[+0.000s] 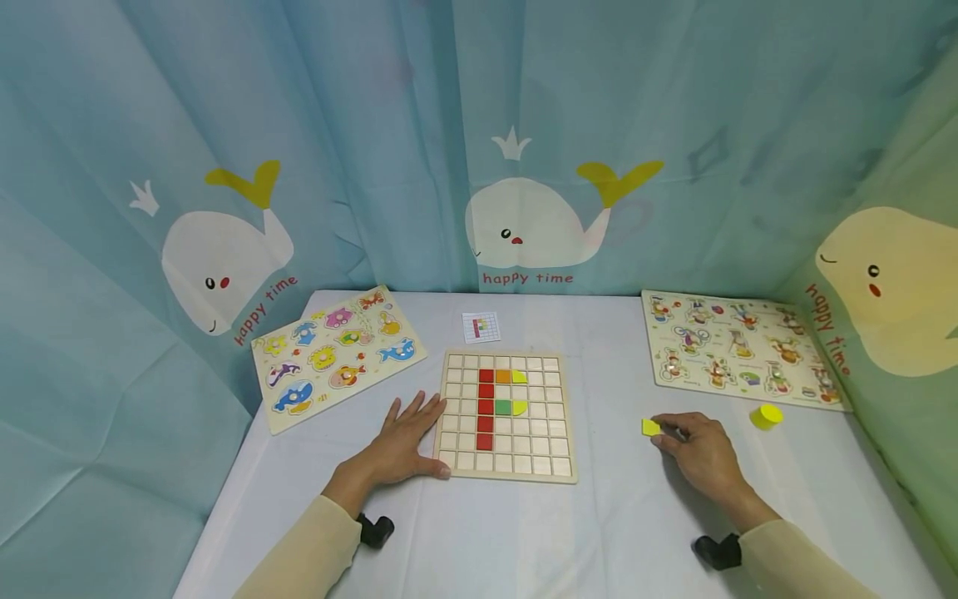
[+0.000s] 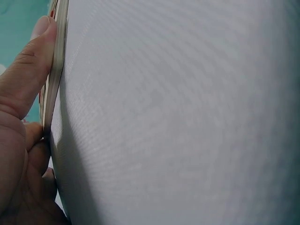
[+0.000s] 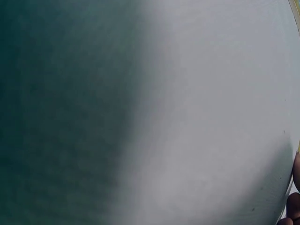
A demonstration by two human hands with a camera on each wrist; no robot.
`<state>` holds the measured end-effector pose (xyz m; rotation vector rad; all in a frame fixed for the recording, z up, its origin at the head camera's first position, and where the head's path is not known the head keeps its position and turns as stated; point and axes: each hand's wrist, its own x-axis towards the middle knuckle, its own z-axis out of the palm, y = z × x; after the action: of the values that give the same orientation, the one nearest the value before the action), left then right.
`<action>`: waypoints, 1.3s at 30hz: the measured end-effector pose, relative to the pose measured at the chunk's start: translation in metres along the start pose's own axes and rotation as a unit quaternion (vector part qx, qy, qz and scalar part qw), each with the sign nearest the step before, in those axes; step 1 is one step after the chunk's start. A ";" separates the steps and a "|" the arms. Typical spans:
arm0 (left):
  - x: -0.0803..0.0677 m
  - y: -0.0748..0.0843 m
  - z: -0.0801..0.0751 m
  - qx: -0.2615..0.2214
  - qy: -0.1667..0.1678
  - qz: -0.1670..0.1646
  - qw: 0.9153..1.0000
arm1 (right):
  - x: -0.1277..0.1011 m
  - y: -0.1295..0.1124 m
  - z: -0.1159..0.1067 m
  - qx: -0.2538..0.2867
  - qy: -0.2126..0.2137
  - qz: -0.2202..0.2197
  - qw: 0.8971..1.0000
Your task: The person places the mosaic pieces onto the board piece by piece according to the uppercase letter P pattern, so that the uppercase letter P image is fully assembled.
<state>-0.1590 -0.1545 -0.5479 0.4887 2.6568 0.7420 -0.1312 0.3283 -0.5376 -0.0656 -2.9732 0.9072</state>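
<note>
A wooden grid board (image 1: 533, 467) lies on the white table. On it, red squares (image 1: 486, 408) form a column, with an orange square (image 1: 504, 377), a green square (image 1: 503, 408) and two yellow-green rounded pieces (image 1: 520, 408) to their right. My left hand (image 1: 397, 445) rests with spread fingers against the board's left edge, its thumb (image 2: 44, 28) at the near corner. To the right of the board, my right hand (image 1: 699, 453) pinches a yellow square block (image 1: 649, 428) between thumb and fingertips. In the right wrist view only some fingertips show at the edge.
Behind the board lies a small printed pattern card (image 1: 481, 327). A sea-animal puzzle board (image 1: 367, 391) is at the left, another picture puzzle board (image 1: 724, 337) at the back right. A yellow cylinder (image 1: 767, 417) stands beyond my right hand. Whale-print curtains surround the table.
</note>
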 end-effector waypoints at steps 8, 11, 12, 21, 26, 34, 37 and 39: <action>-0.001 0.000 0.000 -0.003 0.001 0.002 1.000 | 0.001 0.000 0.002 -0.013 0.011 -0.004 1.000; -0.001 -0.001 0.000 -0.002 0.001 0.003 1.000 | 0.002 -0.001 -0.001 0.001 0.003 0.017 1.000; -0.001 -0.001 0.000 -0.001 0.000 0.003 1.000 | 0.003 -0.002 -0.002 0.007 0.001 0.026 1.000; -0.002 0.000 -0.001 -0.005 0.000 0.008 1.000 | 0.012 -0.009 -0.007 0.041 0.023 0.049 0.998; -0.003 0.000 -0.002 -0.006 0.000 0.010 1.000 | 0.021 -0.028 0.000 0.063 0.042 0.020 0.997; -0.003 0.001 -0.004 -0.011 0.000 0.016 1.000 | 0.044 -0.081 0.023 0.107 0.033 -0.007 0.994; -0.003 0.003 -0.006 -0.012 0.000 0.020 1.000 | 0.050 -0.100 0.035 0.123 0.031 -0.016 0.992; -0.003 0.003 -0.006 -0.010 0.001 0.019 1.000 | 0.053 -0.111 0.042 0.129 0.025 -0.026 0.991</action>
<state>-0.1580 -0.1555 -0.5408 0.5342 2.6459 0.7794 -0.1893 0.2151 -0.5096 -0.0029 -2.7713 1.2532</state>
